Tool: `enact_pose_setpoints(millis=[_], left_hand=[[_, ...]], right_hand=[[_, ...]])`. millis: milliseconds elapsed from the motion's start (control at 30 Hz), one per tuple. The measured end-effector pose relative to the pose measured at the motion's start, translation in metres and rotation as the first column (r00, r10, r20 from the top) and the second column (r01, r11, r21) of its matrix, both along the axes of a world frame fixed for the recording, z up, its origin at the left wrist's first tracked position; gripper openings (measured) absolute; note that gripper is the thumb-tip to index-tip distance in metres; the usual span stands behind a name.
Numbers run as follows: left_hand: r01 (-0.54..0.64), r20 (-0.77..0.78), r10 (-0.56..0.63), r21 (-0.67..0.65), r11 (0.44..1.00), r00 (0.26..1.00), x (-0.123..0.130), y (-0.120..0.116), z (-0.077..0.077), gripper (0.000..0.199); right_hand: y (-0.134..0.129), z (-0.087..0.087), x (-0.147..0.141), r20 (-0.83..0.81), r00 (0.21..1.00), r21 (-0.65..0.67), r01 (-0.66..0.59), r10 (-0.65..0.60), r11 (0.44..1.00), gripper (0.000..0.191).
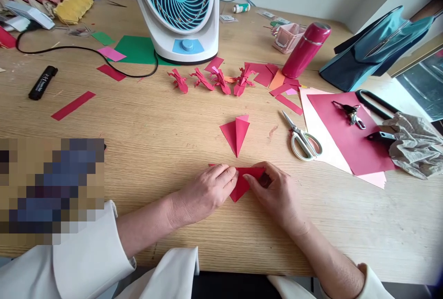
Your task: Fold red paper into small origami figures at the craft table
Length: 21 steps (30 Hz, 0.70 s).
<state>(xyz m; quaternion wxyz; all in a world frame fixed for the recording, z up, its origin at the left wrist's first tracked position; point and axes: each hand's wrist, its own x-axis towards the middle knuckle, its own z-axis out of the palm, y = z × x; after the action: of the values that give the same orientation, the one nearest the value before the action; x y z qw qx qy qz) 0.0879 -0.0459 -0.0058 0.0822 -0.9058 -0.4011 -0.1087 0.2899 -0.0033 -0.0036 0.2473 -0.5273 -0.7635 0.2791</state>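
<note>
A folded piece of red paper (241,190), its point towards me, lies on the table under both my hands. My left hand (211,190) presses its left part, with the fingers held together and partly covering it. At the right corner, my right hand (277,193) grips the paper between thumb and fingers. Just beyond stands another folded red paper piece (236,135), kite-shaped, touched by neither hand. White-handled scissors (302,140) lie to the right, blades pointing away. Farther back sits a row of several small red origami figures (223,82).
A white fan (187,50) stands at the back. Right of it are a red flask (306,50), a teal bag (374,54) and red sheet paper (353,142) under keys. A black marker (43,83) and a red strip (73,105) lie left. A blurred patch covers the lower left.
</note>
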Motion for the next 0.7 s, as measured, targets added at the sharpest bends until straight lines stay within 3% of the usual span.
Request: enact_pose_setpoints(millis=[200, 700], left_hand=[[-0.021, -0.050, 0.021, 0.003, 1.000, 0.999, 0.0002, 0.0010, 0.0007, 0.034], [-0.017, -0.114, 0.009, -0.068, 0.998, 0.993, -0.0005, 0.0030, 0.0040, 0.038]], right_hand=[[-0.0005, -0.0009, 0.0021, 0.063, 0.996, 0.107, -0.077, 0.070, 0.991, 0.003], [-0.0043, 0.0028, 0.0058, 0.018, 0.950, 0.185, -0.309, 0.311, 0.933, 0.022]])
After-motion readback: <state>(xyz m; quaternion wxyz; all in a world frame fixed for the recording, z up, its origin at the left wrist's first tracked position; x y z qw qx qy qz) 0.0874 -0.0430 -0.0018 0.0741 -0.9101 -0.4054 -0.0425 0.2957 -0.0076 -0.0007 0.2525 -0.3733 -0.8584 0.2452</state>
